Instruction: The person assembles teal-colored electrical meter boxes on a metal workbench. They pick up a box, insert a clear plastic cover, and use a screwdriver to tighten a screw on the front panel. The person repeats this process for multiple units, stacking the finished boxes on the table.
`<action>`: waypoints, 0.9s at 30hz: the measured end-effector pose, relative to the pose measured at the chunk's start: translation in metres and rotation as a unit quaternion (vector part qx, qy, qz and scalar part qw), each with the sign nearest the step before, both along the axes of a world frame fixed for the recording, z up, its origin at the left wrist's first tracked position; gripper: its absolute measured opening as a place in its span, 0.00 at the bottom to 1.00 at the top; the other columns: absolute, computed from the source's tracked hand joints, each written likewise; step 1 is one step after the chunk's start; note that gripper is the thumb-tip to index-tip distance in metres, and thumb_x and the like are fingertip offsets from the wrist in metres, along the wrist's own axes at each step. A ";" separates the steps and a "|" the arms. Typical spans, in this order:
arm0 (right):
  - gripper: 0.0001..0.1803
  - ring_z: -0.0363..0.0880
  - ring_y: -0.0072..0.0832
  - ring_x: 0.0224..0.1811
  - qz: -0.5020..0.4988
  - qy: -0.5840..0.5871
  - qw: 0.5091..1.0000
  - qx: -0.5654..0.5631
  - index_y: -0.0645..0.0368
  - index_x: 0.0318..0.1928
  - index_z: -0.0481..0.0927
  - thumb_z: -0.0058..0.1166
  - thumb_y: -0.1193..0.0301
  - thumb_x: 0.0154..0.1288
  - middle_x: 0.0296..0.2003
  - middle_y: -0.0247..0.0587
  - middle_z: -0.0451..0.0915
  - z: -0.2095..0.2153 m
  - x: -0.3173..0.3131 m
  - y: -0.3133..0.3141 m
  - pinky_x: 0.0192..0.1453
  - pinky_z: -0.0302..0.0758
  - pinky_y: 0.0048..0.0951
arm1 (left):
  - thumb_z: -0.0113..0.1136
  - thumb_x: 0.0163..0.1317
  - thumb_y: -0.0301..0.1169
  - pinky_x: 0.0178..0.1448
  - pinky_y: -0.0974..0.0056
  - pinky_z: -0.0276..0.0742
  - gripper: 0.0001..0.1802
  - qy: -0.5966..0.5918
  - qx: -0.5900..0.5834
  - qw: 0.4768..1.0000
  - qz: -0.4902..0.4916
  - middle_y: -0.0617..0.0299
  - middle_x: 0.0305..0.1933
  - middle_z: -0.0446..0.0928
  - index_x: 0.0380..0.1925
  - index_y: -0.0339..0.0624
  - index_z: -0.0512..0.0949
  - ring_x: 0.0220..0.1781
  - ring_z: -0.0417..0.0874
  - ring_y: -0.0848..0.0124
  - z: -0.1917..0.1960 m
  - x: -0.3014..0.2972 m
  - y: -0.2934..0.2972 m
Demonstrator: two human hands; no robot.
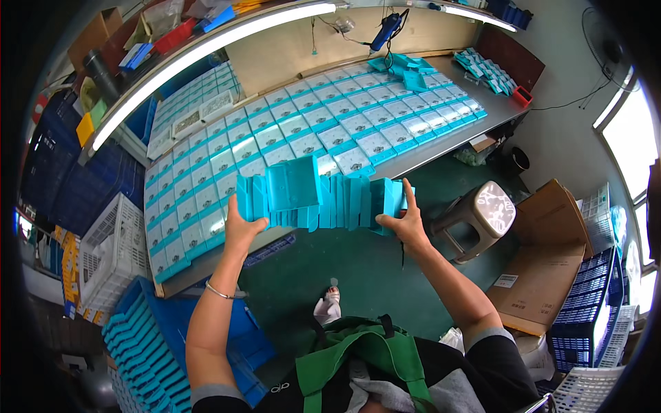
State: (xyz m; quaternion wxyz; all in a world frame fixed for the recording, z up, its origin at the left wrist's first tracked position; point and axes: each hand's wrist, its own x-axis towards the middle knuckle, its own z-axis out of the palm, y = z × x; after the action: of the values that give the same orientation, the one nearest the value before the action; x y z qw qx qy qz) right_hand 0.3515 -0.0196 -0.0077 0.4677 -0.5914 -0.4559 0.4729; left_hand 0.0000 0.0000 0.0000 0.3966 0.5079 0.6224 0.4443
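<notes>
Between my two hands I hold a long row of turquoise plastic trays (pixel 334 199), pressed together sideways. My left hand (pixel 242 221) grips the row's left end, thumb toward me. At the right end my right hand (pixel 407 219) is closed round the last pieces, index finger stretched along the side. One tray (pixel 292 184) near the left sits turned, its shallow inside facing me. The row is held in the air at the near edge of the workbench (pixel 396 165). On that bench lie many flat turquoise-and-white pieces (pixel 289 124) in neat rows, each with a small dark part.
Loose turquoise trays (pixel 413 72) and a hanging blue tool (pixel 389 31) are at the back. A stool (pixel 475 213) and an open cardboard box (pixel 540 275) stand at the right. Stacked turquoise trays (pixel 141 344) and a white crate (pixel 110 255) stand at the left.
</notes>
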 end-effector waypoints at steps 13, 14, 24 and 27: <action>0.59 0.70 0.27 0.27 -0.216 0.035 0.974 -0.057 0.46 0.71 0.50 0.67 0.67 0.33 0.40 0.48 0.68 0.006 0.164 0.145 0.26 0.73 0.26 | 0.65 0.37 0.23 0.45 0.65 0.76 0.38 0.014 0.010 0.984 -0.175 0.57 0.44 0.76 0.54 0.40 0.63 0.41 0.79 0.69 0.007 0.207 0.287; 0.60 0.70 0.26 0.27 -0.231 0.028 0.971 -0.052 0.45 0.71 0.50 0.67 0.66 0.32 0.40 0.47 0.68 0.003 0.182 0.157 0.24 0.72 0.26 | 0.65 0.38 0.23 0.45 0.65 0.76 0.38 0.010 0.020 0.980 -0.197 0.57 0.43 0.76 0.54 0.39 0.63 0.41 0.79 0.69 0.009 0.229 0.304; 0.61 0.71 0.27 0.27 -0.303 -0.018 0.953 -0.015 0.43 0.71 0.48 0.68 0.65 0.32 0.40 0.48 0.68 -0.025 0.365 0.275 0.20 0.69 0.25 | 0.67 0.37 0.26 0.57 0.61 0.71 0.48 0.064 0.032 0.967 -0.245 0.47 0.56 0.70 0.63 0.33 0.55 0.56 0.74 0.60 -0.008 0.416 0.460; 0.60 0.71 0.26 0.26 -0.292 0.032 0.954 -0.055 0.45 0.71 0.48 0.67 0.67 0.34 0.38 0.47 0.72 0.004 0.394 0.307 0.19 0.67 0.24 | 0.68 0.37 0.29 0.64 0.59 0.64 0.52 0.058 -0.013 0.958 -0.281 0.42 0.64 0.62 0.65 0.32 0.52 0.65 0.66 0.55 0.020 0.457 0.494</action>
State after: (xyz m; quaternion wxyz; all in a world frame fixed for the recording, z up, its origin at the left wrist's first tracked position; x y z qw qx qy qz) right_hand 0.7452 0.2878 -0.0041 0.5661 -0.7083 -0.2213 0.3590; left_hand 0.4575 0.4940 0.0203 0.4754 0.6819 0.4824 0.2762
